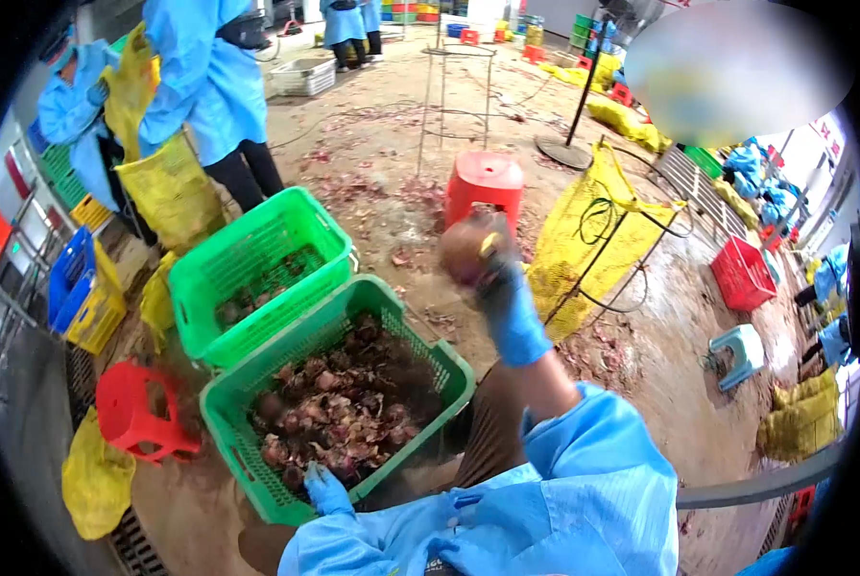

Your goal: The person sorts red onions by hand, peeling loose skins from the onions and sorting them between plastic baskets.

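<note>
My right hand [503,286], in a blue glove with a darker part over the fingers, is raised over the floor to the right of the crates. It is closed around a large reddish-brown onion [464,253], blurred by motion; a small yellow spot shows at the fingers, too blurred to name. My left hand [328,491], in a blue glove, rests at the near rim of the front green crate [238,459], fingers stretched toward the contents. Inside that crate lie many red onions [326,381] with loose dry skins.
A second green crate [296,216] with scraps stands behind the first. Red stools [486,178], a yellow mesh bag [584,245] on a metal frame, and a red basket [742,275] stand around. Onion skins litter the floor. Co-workers in blue smocks [204,82] stand at the back left.
</note>
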The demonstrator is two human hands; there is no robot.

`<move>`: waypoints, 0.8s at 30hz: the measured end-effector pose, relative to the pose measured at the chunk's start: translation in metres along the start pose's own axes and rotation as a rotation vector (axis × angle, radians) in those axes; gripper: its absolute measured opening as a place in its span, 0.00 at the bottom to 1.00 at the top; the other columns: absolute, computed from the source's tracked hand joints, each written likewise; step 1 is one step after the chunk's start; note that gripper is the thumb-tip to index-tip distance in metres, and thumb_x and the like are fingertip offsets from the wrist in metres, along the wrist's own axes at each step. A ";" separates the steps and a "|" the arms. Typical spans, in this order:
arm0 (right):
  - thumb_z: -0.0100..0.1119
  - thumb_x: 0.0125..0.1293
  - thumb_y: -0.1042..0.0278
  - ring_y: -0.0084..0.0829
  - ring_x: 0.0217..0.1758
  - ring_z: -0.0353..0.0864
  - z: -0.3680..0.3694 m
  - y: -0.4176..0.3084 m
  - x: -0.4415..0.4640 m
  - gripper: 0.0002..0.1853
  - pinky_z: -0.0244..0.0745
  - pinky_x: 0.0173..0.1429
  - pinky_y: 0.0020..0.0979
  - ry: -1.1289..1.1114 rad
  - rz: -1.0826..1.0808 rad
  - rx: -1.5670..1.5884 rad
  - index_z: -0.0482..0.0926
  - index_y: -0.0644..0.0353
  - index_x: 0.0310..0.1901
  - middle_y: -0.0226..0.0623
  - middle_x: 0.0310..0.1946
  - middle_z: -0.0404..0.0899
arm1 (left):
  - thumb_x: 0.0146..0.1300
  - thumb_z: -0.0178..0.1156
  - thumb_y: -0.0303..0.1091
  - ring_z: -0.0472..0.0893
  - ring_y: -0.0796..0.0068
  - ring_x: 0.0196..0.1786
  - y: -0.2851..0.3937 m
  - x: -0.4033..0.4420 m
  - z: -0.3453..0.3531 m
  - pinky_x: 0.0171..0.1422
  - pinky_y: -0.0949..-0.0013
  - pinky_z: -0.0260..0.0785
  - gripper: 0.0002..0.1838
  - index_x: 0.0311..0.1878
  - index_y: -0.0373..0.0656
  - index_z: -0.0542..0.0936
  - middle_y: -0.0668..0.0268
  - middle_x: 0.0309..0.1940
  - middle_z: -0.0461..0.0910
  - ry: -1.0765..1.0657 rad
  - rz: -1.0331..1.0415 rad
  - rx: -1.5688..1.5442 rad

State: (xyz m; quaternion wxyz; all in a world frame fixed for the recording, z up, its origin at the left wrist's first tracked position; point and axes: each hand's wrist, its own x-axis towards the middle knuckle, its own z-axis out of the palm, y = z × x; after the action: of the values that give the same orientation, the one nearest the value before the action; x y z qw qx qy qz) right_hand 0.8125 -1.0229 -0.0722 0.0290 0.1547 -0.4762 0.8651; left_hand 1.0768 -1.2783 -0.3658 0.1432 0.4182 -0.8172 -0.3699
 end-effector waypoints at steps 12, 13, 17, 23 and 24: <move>0.63 0.56 0.47 0.35 0.58 0.70 -0.232 -0.218 0.150 0.38 0.63 0.61 0.28 0.408 -0.236 -1.215 0.65 0.65 0.61 0.46 0.55 0.71 | 0.68 0.40 0.49 0.66 0.50 0.62 0.013 -0.006 -0.008 0.65 0.57 0.58 0.26 0.60 0.41 0.70 0.48 0.61 0.65 -0.261 -0.062 0.340; 0.60 0.57 0.43 0.34 0.60 0.69 -0.220 -0.213 0.145 0.39 0.61 0.62 0.27 0.492 -0.211 -1.433 0.65 0.66 0.61 0.49 0.56 0.71 | 0.68 0.40 0.49 0.65 0.50 0.62 0.010 -0.004 -0.008 0.65 0.57 0.58 0.26 0.60 0.42 0.70 0.48 0.61 0.65 -0.269 -0.074 0.348; 0.55 0.65 0.66 0.26 0.56 0.72 -0.132 -0.150 0.115 0.19 0.64 0.60 0.26 0.126 -0.636 -1.148 0.73 0.65 0.55 0.39 0.53 0.75 | 0.67 0.45 0.47 0.71 0.47 0.55 0.019 -0.007 -0.009 0.61 0.56 0.62 0.24 0.54 0.37 0.74 0.47 0.52 0.73 -0.242 0.087 0.285; 0.53 0.60 0.70 0.31 0.46 0.78 -0.036 0.032 0.041 0.15 0.71 0.52 0.31 -0.697 -0.009 -1.175 0.78 0.55 0.50 0.39 0.44 0.80 | 0.64 0.46 0.51 0.74 0.54 0.54 0.020 -0.011 -0.002 0.58 0.59 0.66 0.24 0.53 0.44 0.76 0.53 0.52 0.75 -0.172 -0.091 0.362; 0.53 0.59 0.67 0.36 0.44 0.79 -0.020 0.066 0.020 0.16 0.72 0.50 0.34 -0.863 0.082 -1.298 0.78 0.53 0.49 0.42 0.42 0.80 | 0.64 0.45 0.53 0.75 0.55 0.53 0.020 -0.012 -0.004 0.57 0.58 0.67 0.25 0.53 0.45 0.76 0.55 0.53 0.74 -0.202 -0.112 0.350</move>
State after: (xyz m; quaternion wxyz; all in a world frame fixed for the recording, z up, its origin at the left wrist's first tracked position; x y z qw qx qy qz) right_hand 0.7759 -1.0438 -0.1299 -0.1059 0.4119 -0.8616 0.2769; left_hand 1.0744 -1.2633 -0.3477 -0.0349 0.4423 -0.8546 -0.2699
